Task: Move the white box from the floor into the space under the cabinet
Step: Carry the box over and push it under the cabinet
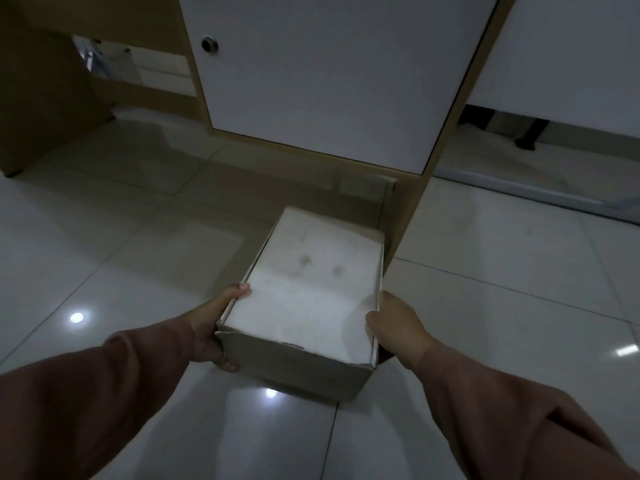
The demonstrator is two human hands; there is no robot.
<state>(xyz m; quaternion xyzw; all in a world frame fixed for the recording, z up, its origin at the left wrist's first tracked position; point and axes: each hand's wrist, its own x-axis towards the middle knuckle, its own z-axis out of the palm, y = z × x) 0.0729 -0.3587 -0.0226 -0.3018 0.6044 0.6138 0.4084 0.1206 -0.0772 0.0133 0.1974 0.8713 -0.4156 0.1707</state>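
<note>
We have the box (304, 299) on the floor (121, 258), just in front of the cabinet (325, 74). Its far end sits at the edge of the gap under the cabinet; its right side runs just beside the cabinet's side panel (408, 209), touching or not we cannot tell. Left of the box, the gap and the floor are open tile. Near end of the box is torn along the top rim.

Left hand (214, 327) clamps the box's left wall, thumb over the rim, fingers wrapped at the near corner. Right hand (394, 323) clamps the right wall, thumb over the rim. Both grips are closed on the box. Both arms reach forward, sleeves down to the wrists.
</note>
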